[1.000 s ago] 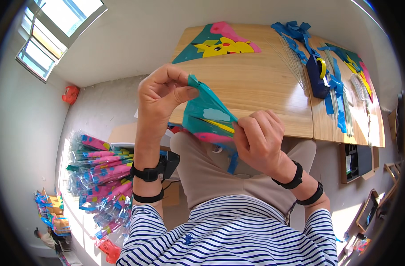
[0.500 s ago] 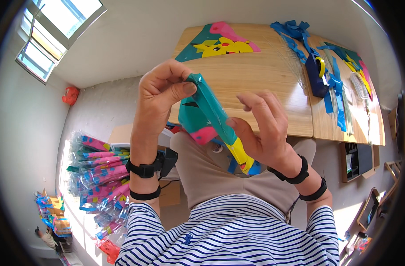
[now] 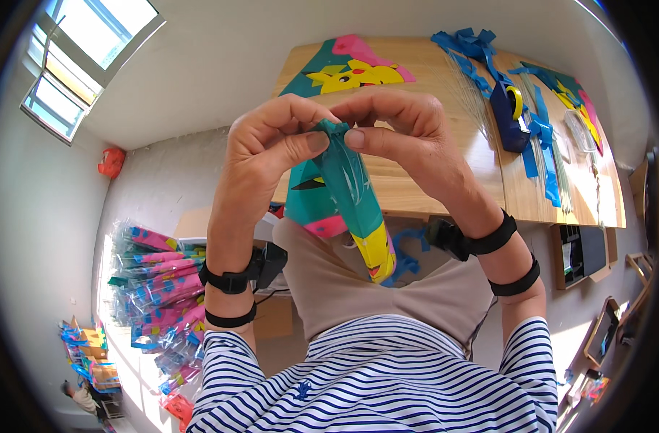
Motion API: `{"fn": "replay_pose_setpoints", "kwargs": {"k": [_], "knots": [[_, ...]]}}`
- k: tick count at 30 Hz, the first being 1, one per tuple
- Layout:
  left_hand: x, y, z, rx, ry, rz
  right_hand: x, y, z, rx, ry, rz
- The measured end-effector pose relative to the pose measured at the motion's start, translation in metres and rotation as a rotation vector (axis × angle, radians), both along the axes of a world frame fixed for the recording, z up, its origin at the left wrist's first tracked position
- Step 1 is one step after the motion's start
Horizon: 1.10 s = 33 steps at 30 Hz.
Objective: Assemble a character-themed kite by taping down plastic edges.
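A folded teal kite sail [image 3: 346, 177] of thin sheet material, with yellow and pink printed parts, hangs in front of me above my lap. My left hand [image 3: 272, 141] pinches its top edge between thumb and forefinger. Close beside it, my right hand [image 3: 394, 130] pinches the same edge, the two thumbs nearly meeting. The yellow end of the sail points down between my thighs. Behind the front fold, a wider teal and pink flap spreads out to the left. Whatever lies inside the fold is hidden.
On the wooden table [image 3: 445, 173] lie another printed sail [image 3: 358, 76], blue ribbons [image 3: 474, 47], thin rods and a dark blue tape dispenser [image 3: 510, 115]. Several plastic-wrapped colourful bundles [image 3: 163, 281] are piled at my left. A person [image 3: 84, 398] is visible far lower left.
My right hand has moved up and left from beside the sail's lower part to its top edge, where it now pinches next to my left hand. The sail hangs more upright.
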State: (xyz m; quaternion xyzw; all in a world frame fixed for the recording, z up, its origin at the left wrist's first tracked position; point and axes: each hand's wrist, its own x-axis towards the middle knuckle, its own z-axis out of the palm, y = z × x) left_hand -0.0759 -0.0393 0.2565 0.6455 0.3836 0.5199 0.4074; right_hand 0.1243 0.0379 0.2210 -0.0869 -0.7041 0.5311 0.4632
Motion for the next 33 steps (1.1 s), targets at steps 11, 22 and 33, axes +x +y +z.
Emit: {"fn": "replay_pose_setpoints", "kwargs": {"k": [11,22,33], "knots": [[-0.001,0.002,-0.008,-0.034,-0.023,0.036,-0.006,0.003,-0.006,-0.193,0.139,0.185],[0.005,-0.003,-0.009,-0.071,-0.002,0.061,-0.001,0.009,-0.006,-0.072,0.025,0.122],[0.007,-0.002,-0.015,-0.072,-0.002,0.104,0.005,0.015,-0.008,-0.035,-0.026,0.136]]}}
